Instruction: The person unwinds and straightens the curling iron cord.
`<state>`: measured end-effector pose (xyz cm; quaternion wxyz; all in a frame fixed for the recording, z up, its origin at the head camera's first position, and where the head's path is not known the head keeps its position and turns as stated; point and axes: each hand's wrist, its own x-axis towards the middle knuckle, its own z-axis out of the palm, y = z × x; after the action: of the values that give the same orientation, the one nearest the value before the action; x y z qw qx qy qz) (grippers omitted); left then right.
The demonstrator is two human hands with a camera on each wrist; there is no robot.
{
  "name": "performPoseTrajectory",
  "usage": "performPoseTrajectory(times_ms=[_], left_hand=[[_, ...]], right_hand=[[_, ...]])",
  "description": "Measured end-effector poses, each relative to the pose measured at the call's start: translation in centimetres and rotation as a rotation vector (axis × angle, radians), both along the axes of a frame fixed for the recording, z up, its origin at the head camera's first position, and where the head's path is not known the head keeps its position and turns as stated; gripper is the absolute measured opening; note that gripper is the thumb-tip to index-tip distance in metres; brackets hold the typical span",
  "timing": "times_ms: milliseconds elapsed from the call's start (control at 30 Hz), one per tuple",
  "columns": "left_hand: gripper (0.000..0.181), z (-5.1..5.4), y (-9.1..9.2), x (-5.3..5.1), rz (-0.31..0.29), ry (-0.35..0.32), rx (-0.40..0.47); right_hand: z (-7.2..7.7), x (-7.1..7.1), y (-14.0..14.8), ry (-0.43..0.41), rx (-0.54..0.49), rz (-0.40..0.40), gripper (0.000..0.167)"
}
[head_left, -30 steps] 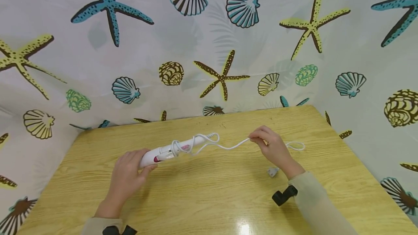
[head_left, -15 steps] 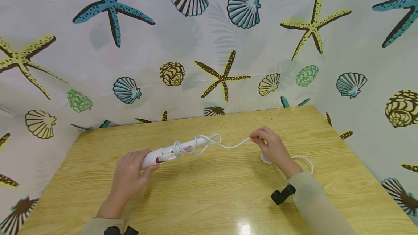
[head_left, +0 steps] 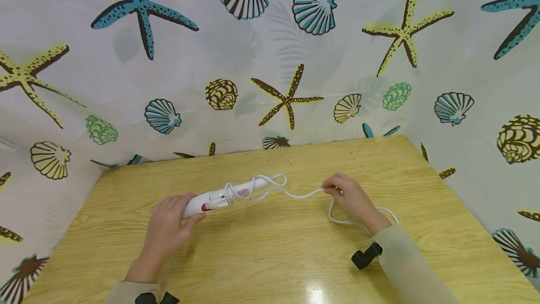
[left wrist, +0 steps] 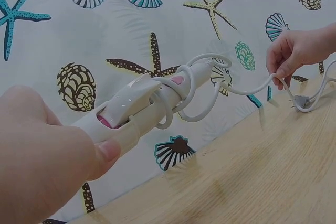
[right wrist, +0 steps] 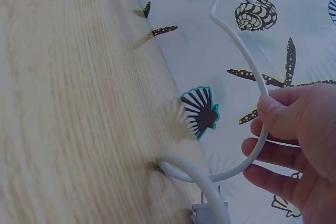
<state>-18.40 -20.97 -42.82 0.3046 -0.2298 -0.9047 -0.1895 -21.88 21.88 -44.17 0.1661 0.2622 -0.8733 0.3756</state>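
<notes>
My left hand [head_left: 166,224] grips the thick end of a white curling iron [left wrist: 134,114] with magenta and pink details, held slanting above the table. Its white cord [head_left: 301,196] is looped around the far part of the body and comes off the coiled end toward the right. Between thumb and fingertips my right hand [head_left: 352,201] pinches the cord some way from the iron. From there the cord hangs in a curve beneath the hand. A grey plug [left wrist: 301,101] lies near the cord's free end in the left wrist view; in the head view it is hidden.
A wooden table [head_left: 270,257] spreads beneath both hands. White cloth [head_left: 253,50] printed with starfish and shells rises behind it and along its sides. Black wrist cameras [head_left: 366,255] are strapped over the sleeves.
My right hand has lowered slightly with the pinched cord. The hanging cord and plug have shifted, and the plug has passed out of the head view. My left hand stays nearly still.
</notes>
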Motion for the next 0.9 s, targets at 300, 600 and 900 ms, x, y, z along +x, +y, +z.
performPoseTrajectory(times_ms=[300,600,900], left_hand=[[0.052,-0.01,0.12,0.13,-0.001,0.006,-0.004],[0.051,-0.01,0.19,0.2,-0.005,0.01,-0.001],[0.051,0.0,0.03,0.16,0.012,-0.006,-0.005]], right_hand=[[0.19,0.26,-0.1,-0.041,0.02,-0.014,0.01],[-0.02,0.33,0.05,-0.106,0.002,0.016,0.009],[-0.03,0.35,0.03,-0.118,0.004,0.078,0.014]])
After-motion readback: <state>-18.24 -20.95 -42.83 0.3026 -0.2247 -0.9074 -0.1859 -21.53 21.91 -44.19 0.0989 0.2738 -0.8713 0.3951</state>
